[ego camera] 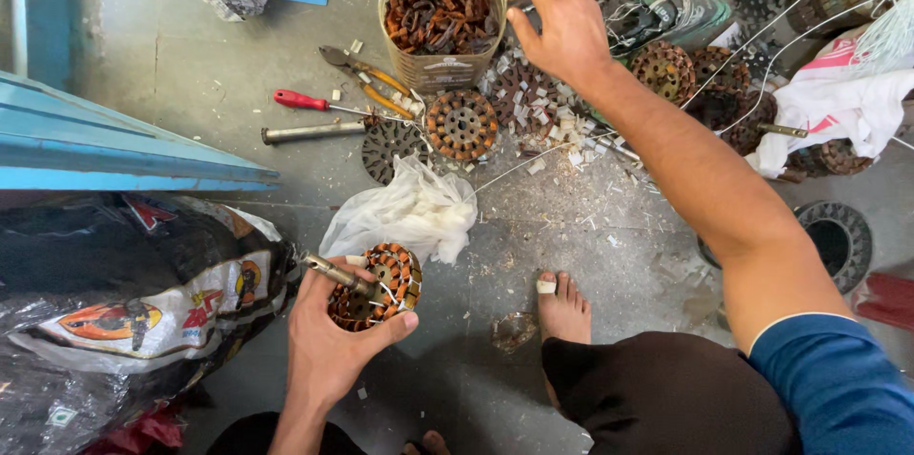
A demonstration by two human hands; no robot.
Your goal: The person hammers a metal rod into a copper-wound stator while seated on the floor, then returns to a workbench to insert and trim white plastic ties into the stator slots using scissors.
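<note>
Head view: a person sits on a grey concrete floor (190, 65) littered with scraps, one bare foot (564, 307) flat beside a dark trouser leg.
Left hand: the left hand (328, 341) is curled around a wound stator with copper coils (376, 286), thumb pressed on its lower right rim; a metal shaft (333, 270) sticks out of the core toward the upper left.
Right hand: the right hand (562, 22) is stretched far forward, fingers loosely bent and slightly apart; the fingertips are over the right rim of the jar, and I cannot tell whether they pinch anything.
Jar: a clear plastic jar (443, 65) stands upright and open, filled almost to the brim with rusty brown metal pieces (440, 9).
Bag: a crumpled white plastic bag (409, 212) lies between the jar and the held stator, just touching the stator's top edge.
Loose cores: bare stator cores (462, 124) lie just below and to the right of the jar, among white insulation scraps.
Tools: a red-handled screwdriver (303, 100), orange-handled pliers (367, 79) and a metal rod (309, 132) lie left of the jar.
Edges: a blue panel (114, 146) bounds the left; a black printed sack (124, 303) crowds the lower left, close to the left hand.
Open room: bare floor lies between the bag, the foot and the right forearm.
</note>
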